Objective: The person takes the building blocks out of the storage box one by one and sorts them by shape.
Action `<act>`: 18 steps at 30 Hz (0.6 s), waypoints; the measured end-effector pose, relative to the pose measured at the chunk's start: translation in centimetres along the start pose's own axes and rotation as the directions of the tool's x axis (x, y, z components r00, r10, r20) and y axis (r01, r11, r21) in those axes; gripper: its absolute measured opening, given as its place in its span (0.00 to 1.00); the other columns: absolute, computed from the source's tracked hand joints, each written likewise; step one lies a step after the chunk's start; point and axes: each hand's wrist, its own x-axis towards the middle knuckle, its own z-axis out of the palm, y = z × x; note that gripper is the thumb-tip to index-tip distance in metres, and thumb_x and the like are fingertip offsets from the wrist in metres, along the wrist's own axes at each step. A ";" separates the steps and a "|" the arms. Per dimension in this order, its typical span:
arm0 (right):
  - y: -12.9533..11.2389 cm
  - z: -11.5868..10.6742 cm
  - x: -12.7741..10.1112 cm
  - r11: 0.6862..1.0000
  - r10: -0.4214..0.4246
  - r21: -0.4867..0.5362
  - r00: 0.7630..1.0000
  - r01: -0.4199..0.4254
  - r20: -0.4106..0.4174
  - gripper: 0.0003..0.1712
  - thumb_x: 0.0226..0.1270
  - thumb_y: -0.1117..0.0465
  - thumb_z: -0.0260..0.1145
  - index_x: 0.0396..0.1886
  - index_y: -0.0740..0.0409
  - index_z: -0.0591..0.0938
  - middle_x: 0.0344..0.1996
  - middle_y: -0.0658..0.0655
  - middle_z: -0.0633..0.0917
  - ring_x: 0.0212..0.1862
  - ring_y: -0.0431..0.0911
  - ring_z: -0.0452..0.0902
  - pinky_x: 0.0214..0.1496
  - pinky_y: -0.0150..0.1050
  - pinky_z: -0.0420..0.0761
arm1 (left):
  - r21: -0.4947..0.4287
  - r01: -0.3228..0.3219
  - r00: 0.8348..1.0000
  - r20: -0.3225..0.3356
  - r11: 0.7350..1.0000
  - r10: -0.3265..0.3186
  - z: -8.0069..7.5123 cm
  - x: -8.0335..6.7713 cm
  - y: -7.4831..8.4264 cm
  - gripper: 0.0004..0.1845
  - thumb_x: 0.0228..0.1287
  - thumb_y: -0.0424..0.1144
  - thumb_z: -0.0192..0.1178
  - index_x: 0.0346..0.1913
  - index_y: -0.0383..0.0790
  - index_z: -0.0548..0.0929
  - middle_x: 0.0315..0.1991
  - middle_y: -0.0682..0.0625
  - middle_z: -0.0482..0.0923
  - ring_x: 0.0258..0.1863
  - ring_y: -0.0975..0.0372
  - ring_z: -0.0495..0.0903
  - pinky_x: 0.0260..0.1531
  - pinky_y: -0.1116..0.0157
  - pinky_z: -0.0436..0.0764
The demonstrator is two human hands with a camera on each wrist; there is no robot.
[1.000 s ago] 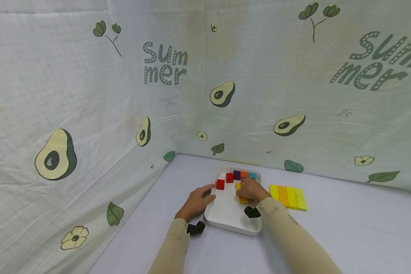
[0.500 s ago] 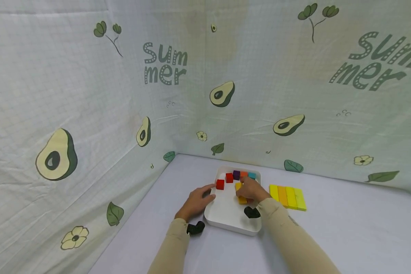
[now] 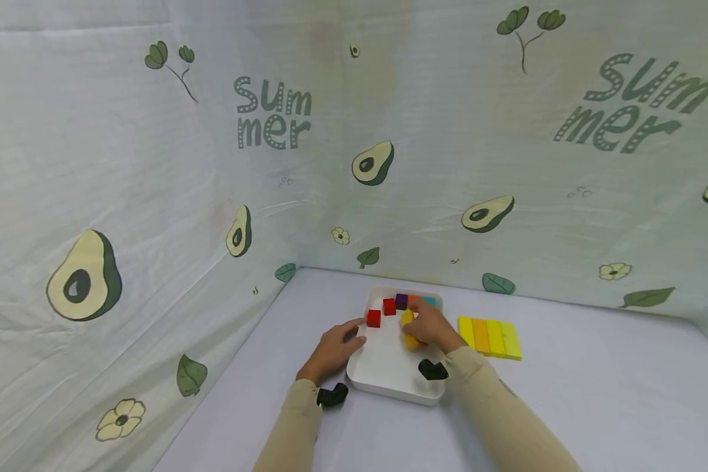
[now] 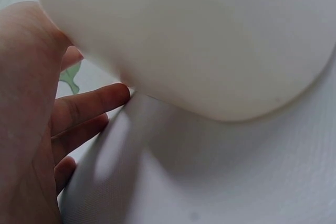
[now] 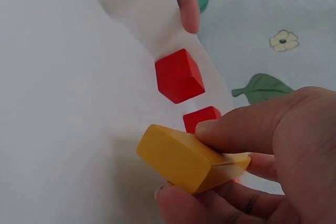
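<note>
Partway along, I'd judge: one piece in hand, others sitting by. Right hand (image 3: 429, 326) is clamped on a yellow-orange block (image 5: 176, 156), thumb on one side, fingers on the other. The block is inside the white tray (image 3: 383, 360), right of the tray's middle in the head view, tilted, with a shadow beneath it in the right wrist view. Can't tell if one edge rests on the tray floor; fingers cover the underside.

Left hand (image 3: 330, 351) holds no block: thumb and index finger apart, touching the tray's left edge, other fingers loosely extended. The two hands are well apart, across the tray from each other.

Laid out as it stands: row of four yellow and orange bars (image 3: 495, 337) side by side, flat on the worktop (image 3: 584, 387), right of the tray. In the tray, not held: a near red cube (image 3: 373, 318) by the left index fingertip, a second red cube (image 3: 389, 307), a purple cube (image 3: 402, 301), an orange block (image 3: 414, 299) partly behind the right hand, and a teal block (image 3: 429, 300) at the back wall. If these need handling, that's left; only the yellow-orange block is in a grip.

Versus half a second ago: the block lay flatter under the right hand; now it's tipped up. Left hand unchanged at the tray edge, cubes and bars in the same arrangement. The whole head view has shifted a little, backdrop included, so I'd put that down to head movement.
</note>
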 end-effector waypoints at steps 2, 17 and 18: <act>-0.1 0.0 -0.2 0.998 -0.017 0.052 1.000 0.017 -0.003 0.34 0.64 0.62 0.68 0.68 0.62 0.68 0.48 0.64 0.78 0.26 0.50 0.75 0.27 0.37 0.81 | -0.004 0.004 1.000 0.000 1.000 -0.004 0.0 0.0 -0.1 0.27 0.70 0.58 0.58 0.71 0.66 0.71 0.69 0.52 0.71 0.72 0.50 0.63 0.67 0.38 0.62; 0.0 -0.3 -1.4 0.937 -0.029 0.345 0.997 0.052 -0.072 0.36 0.68 0.63 0.67 0.74 0.56 0.66 0.46 0.64 0.78 0.34 0.52 0.79 0.30 0.41 0.87 | -0.021 0.006 1.000 0.004 1.000 -0.006 0.0 0.0 0.1 0.27 0.70 0.58 0.58 0.71 0.68 0.71 0.69 0.52 0.71 0.72 0.50 0.63 0.68 0.39 0.60; 0.2 -0.4 -1.4 0.927 -0.032 0.370 0.997 0.057 -0.074 0.36 0.68 0.63 0.67 0.74 0.56 0.67 0.47 0.64 0.78 0.34 0.52 0.80 0.31 0.42 0.87 | -0.021 0.005 1.000 0.005 1.000 -0.005 0.1 0.0 0.2 0.27 0.70 0.59 0.58 0.71 0.68 0.71 0.69 0.52 0.71 0.72 0.50 0.63 0.68 0.39 0.61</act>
